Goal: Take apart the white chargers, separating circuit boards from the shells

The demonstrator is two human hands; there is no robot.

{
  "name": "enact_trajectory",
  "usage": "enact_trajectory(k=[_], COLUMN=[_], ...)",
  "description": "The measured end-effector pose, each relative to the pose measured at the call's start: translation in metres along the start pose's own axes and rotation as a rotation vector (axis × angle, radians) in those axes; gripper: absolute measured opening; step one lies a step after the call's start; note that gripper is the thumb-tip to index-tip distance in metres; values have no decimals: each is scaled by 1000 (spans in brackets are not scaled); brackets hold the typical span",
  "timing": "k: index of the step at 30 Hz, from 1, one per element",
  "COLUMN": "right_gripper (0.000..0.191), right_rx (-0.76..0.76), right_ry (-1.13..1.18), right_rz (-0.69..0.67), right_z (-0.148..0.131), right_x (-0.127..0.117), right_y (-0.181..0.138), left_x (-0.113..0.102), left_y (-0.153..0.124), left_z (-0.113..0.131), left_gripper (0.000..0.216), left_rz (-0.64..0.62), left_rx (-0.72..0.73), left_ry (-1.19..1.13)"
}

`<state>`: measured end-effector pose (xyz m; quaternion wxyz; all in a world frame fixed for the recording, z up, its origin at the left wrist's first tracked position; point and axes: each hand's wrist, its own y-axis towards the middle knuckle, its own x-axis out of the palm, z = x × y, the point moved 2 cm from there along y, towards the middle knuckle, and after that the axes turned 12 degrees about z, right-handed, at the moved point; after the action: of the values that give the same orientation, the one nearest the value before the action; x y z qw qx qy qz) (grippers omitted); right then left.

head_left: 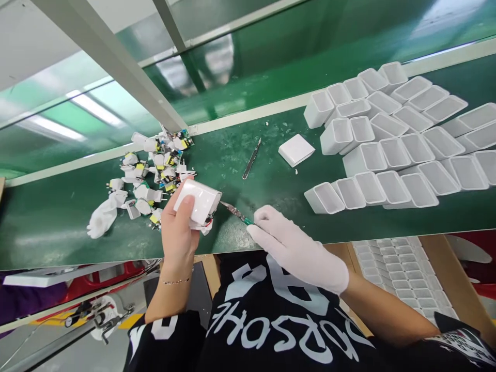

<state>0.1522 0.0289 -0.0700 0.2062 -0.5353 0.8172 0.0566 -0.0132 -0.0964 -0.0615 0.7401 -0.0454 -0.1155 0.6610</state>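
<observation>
Left hand (179, 227), bare, clasps a white charger housing (197, 205) over the green conveyor belt (232, 170). Thumb lies flat across the top face, fingers wrap underneath; housing sits at the hand's 1 o'clock, open end pointing toward 3 o'clock, with a bit of circuit board and wire showing at its lower edge.

Right hand (296, 248), in a white glove, pinches a green-handled tweezers (235, 212). The tool runs from the gloved fingertips toward 10 o'clock, its tip just at the housing's open end; whether it touches cannot be told.

At 10 o'clock of the left hand: a heap of charger circuit boards with plug pieces (155, 165), and a crumpled white glove (101, 218) at 9 o'clock.

At 12 o'clock of the right hand: a second pair of tweezers (251, 158) lying loose, and a single white cover (296, 150) beside it.

At 2 o'clock: rows of empty white housings (395, 139), lying on their sides.
</observation>
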Motion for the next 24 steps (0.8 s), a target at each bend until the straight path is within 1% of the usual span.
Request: enact_trajectory(k=[3,7,9,12,14,17,21,23,24], right_gripper=[39,41,39,37,36,37,36,33,31], right_rx=[19,99,91,48,23,-43,-179,-273,-317], right_ry=[-40,12,48,80,110,123,-81,-188,-219], right_rz=[82,90,90,155,164,131,112,113,118], right_z=[4,7,6,6,6,7,8,5,3], right_x=[3,7,8,8,10,13,12,9,7], right_y=[-1,-1,0,1,2,4,5,3,2], left_x=[4,7,8,8,7,7,3,-3,-7], left_y=[1,1,1,0,-1,-2,-4,-6,-8], left_z=[-3,-5,-4,0,3,6,13,20,24], left_gripper=[57,62,65,67,65,61,62,61,61], left_rz=[-39,-84,-91,-81,-77,-82,-98,-114,-121], left_rx=[-40,-104,-118,-105,-67,14,75,146,205], left_ry=[-13,-12,-12,0,24,67,113,148,179])
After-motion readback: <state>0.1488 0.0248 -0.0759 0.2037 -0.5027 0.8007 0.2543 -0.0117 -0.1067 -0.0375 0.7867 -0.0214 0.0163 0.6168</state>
